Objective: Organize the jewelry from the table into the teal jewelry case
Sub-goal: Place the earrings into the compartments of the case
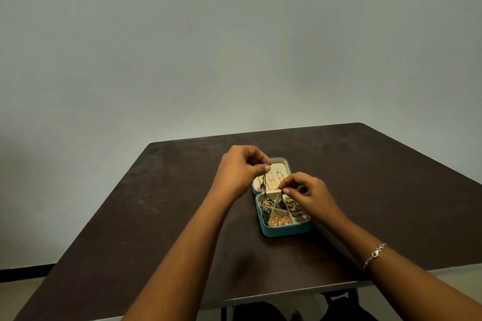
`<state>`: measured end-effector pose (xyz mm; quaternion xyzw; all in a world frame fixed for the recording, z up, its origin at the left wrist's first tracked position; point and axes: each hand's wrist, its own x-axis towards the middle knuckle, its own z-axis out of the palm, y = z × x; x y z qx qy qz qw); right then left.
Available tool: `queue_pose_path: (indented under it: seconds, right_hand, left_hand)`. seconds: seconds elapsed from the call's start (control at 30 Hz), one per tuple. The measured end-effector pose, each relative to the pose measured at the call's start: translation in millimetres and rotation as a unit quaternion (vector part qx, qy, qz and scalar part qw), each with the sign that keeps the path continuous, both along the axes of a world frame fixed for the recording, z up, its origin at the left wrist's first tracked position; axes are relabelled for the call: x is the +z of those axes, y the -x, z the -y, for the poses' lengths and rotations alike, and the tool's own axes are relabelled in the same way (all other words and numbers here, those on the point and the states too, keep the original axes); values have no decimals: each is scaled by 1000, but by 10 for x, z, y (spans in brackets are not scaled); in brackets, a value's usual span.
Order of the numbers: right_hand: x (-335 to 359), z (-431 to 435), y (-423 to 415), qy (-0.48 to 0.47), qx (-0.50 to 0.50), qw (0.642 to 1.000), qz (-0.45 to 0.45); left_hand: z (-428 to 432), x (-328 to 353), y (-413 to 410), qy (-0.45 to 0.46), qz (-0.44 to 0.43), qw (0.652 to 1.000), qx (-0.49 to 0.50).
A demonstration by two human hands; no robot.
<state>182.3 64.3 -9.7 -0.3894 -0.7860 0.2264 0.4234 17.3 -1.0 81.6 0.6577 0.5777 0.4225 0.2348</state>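
A person's two bare hands work over an open teal jewelry case [283, 230] on a dark brown worktop [156, 203], seen from a head-worn camera against a plain grey wall [234, 34].

The left hand [241, 171] is raised above the case's lid half, its grip narrow: thumb and forefinger pinch the upper end of a thin dark chain [264, 182]. The chain hangs straight down from that pinch and its lower end reaches the hinge line of the case, just below and to the right of the grip.

Behind the chain, the cream-lined lid [283, 167] lies flat and carries several gold chains [273, 180] laid in rows.

Just right of the left grip and lower, the right hand [306, 194] hovers over the case's tray, its thumb and forefinger pinched together on something too small to identify. Directly beneath this grip, the tray's dividers form wedge-shaped compartments holding dark and green pieces [266, 206] on the left, gold pieces [280, 220] at the near side, and rings in slots [294, 207] on the right.

A silver bracelet [375, 255] circles the right wrist, well back from the grip.
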Motion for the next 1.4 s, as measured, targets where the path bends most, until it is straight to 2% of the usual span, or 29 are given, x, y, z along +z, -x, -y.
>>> queue_pose_path:
  seconds: [0.37,0.8,0.97,1.4]
  right_hand:
    - [-54,-12,-6,40,-26,994,93]
    - [9,-111,69,16,-45,980,193]
    - [-4,-64,48,11,-50,986,156]
    - [-24,-69,-18,-7,-24,979,202]
  left_hand:
    - [-2,-29,-30,6,-10,1000,4]
    - [-32,-83,-24,9,-22,1000,18]
    - [-39,-94,-11,5,-20,1000,20]
    - [-53,-107,-15,7,-22,1000,19]
